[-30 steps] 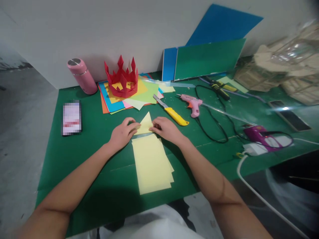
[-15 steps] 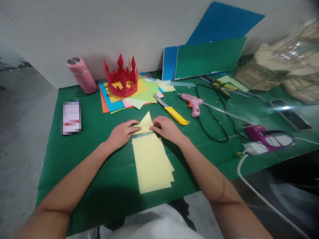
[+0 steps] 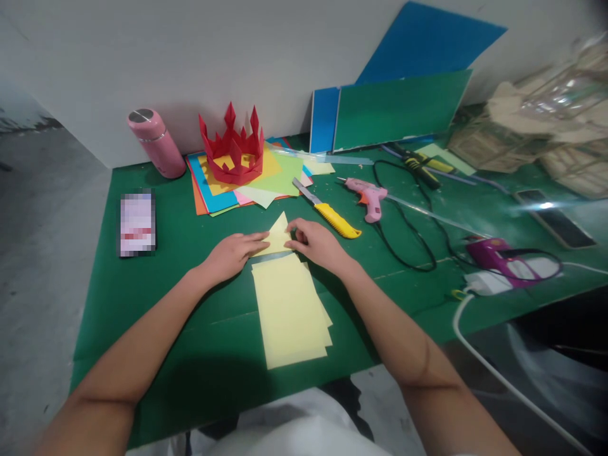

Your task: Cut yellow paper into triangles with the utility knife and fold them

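Observation:
A pale yellow sheet of paper point(image 3: 278, 235), folded to a point at its far end, lies flat on the green table. My left hand point(image 3: 232, 253) has its fingers stretched flat over the left part of this paper, pressing it down. On the other side, my right hand point(image 3: 316, 244) is curled, thumb and fingers pinched at the paper's right edge. A loose stack of yellow paper sheets point(image 3: 291, 313) sits just nearer to me, slightly fanned out at the lower right.
Beyond my hands are a yellow utility knife point(image 3: 332, 215), blade out, and a pink glue gun point(image 3: 368, 196) with its cord. A red paper crown point(image 3: 235, 161) stands on coloured sheets point(image 3: 285, 171). At left are a pink bottle point(image 3: 156, 145) and a phone point(image 3: 137, 223).
The fingers of my left hand have flattened and come together over the folded paper. My right hand has shifted only slightly, with its fingers still at the right edge.

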Motion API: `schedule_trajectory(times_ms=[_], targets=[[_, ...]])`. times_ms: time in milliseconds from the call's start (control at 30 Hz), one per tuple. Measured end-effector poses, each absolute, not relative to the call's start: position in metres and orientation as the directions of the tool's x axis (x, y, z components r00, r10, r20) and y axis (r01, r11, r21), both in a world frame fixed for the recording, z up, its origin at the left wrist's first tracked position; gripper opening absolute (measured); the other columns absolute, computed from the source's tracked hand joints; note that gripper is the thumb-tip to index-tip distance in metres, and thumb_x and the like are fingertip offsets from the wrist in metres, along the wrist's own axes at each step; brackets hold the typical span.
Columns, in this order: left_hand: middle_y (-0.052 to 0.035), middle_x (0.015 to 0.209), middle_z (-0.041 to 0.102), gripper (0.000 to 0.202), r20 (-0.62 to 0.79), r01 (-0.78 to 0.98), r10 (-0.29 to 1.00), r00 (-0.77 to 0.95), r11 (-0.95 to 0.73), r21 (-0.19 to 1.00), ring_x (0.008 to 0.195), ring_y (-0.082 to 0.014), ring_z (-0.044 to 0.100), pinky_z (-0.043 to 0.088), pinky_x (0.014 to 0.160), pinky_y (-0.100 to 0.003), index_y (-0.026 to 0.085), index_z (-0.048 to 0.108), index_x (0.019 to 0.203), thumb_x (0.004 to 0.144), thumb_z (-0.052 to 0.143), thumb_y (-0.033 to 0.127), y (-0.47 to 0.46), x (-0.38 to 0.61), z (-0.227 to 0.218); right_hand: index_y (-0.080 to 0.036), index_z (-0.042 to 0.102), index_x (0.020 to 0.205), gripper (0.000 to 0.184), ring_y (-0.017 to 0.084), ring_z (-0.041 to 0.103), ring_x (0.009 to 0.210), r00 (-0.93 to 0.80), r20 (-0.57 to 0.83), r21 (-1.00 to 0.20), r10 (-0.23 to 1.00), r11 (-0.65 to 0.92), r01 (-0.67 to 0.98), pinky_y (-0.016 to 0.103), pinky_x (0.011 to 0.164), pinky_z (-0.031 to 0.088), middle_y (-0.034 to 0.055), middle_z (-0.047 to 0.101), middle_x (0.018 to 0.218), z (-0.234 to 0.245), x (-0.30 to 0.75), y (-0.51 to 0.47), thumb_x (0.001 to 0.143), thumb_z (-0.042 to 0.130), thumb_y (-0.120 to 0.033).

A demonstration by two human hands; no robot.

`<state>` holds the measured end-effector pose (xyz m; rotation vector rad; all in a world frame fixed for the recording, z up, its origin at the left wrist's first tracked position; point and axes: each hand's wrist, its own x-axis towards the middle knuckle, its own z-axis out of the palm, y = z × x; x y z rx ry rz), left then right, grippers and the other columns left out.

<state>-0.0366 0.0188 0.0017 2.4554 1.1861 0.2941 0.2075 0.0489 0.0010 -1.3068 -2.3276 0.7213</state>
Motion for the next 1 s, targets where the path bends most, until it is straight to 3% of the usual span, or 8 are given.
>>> schedule_trajectory(times_ms=[167, 633, 1000], targets=[[-0.0002, 0.142, 0.051, 0.042, 0.01, 0.709, 0.785, 0.619, -0.564, 0.423, 0.112, -0.0194, 0.062, 0.048, 0.089, -0.036, 0.029, 0.06, 0.126, 0.096, 0.033, 0.017, 0.0202, -0.037, 0.0031, -0.019, 0.058, 0.089, 0.012, 0.014, 0.044, 0.061, -0.523, 0.087, -0.592, 0.848, 0.466, 0.658, 0.026, 0.059, 0.029, -0.004, 0.046, 0.063, 0.0001, 0.2078, 0.0506, 0.081, 0.067, -0.023], [0.0017, 0.14, 0.054, 0.043, 0.03, 0.731, 0.787, 0.616, -0.586, 0.349, 0.107, -0.0194, 0.064, 0.052, 0.081, -0.031, 0.03, 0.065, 0.121, 0.094, 0.035, 0.016, 0.0196, -0.0345, 0.0058, -0.018, 0.058, 0.087, 0.014, 0.013, 0.043, 0.06, -0.504, 0.056, -0.606, 0.862, 0.43, 0.669, 0.026, 0.06, 0.027, -0.0046, 0.046, 0.062, 0.0046, 0.2055, 0.0492, 0.079, 0.069, -0.023], [0.0023, 0.142, 0.052, 0.043, 0.008, 0.742, 0.796, 0.605, -0.567, 0.358, 0.11, -0.0217, 0.062, 0.05, 0.085, -0.035, 0.031, 0.062, 0.124, 0.097, 0.031, 0.02, 0.0192, -0.0342, 0.0052, -0.018, 0.058, 0.088, 0.014, 0.013, 0.044, 0.061, -0.512, 0.057, -0.602, 0.857, 0.439, 0.667, 0.025, 0.059, 0.028, -0.0047, 0.045, 0.061, 0.0044, 0.2055, 0.0501, 0.08, 0.069, -0.02]])
